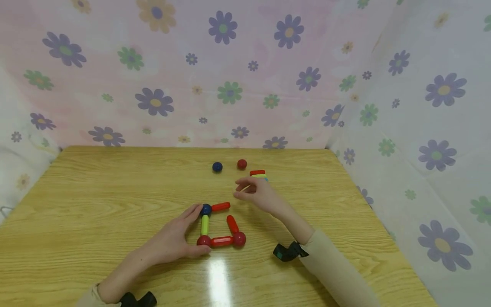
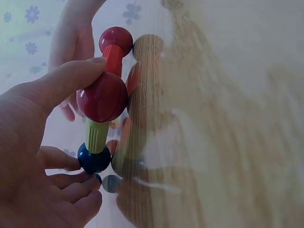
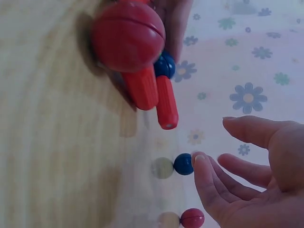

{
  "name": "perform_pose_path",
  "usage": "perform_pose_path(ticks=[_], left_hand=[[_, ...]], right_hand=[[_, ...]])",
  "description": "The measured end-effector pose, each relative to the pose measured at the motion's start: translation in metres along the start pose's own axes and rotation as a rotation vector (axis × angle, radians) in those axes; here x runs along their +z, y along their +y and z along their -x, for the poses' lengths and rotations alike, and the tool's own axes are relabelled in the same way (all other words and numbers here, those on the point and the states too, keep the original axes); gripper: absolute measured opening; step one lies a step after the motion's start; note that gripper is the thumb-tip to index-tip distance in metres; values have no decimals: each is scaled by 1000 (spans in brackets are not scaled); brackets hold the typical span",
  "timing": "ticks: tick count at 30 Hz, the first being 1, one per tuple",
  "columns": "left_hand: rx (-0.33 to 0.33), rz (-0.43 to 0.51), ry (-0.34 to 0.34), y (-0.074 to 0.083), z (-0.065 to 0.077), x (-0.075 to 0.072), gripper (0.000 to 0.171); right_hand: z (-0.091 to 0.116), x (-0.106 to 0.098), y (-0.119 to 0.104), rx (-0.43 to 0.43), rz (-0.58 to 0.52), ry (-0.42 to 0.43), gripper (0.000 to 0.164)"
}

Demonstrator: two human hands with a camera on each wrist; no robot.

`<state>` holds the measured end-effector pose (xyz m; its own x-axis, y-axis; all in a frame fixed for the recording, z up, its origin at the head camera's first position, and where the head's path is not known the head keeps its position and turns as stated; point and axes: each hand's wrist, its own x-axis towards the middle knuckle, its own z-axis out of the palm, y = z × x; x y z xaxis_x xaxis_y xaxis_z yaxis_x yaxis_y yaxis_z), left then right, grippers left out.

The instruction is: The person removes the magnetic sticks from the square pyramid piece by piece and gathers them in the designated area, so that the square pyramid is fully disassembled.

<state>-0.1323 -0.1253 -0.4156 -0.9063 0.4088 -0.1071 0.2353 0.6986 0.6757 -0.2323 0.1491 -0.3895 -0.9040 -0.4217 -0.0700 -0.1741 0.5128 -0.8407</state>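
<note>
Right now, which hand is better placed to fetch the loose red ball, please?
Probably the right hand: it's empty and nearer the loose red ball, while the left hand grips the joined pieces.

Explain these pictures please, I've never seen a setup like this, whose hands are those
No machine here: these are a person's bare hands. The wide picture looks down from the head; the two closer ones are from the left and right wrists. On the wooden table, the left hand holds an unclosed frame of balls and rods, fingers at its blue corner ball. The right hand holds nothing. Farther back lie a loose blue ball, a loose red ball and some rods, partly hidden.
</note>
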Motion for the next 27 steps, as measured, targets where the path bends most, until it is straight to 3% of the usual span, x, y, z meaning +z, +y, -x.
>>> perform_pose_path(ticks=[6, 13, 18, 27], left_hand=[[0, -2, -3, 2, 1, -2, 116], [2, -2, -2, 1, 1, -1, 116], [1, -5, 0, 0, 0, 1, 117], [-1, -9, 7, -2, -1, 3, 118]], right_hand=[[20, 6, 11, -16, -36, -47, 45], [24, 14, 17, -70, -8, -115, 35], [24, 22, 19, -48, 47, -173, 34], [27, 32, 19, -11, 56, -180, 37]])
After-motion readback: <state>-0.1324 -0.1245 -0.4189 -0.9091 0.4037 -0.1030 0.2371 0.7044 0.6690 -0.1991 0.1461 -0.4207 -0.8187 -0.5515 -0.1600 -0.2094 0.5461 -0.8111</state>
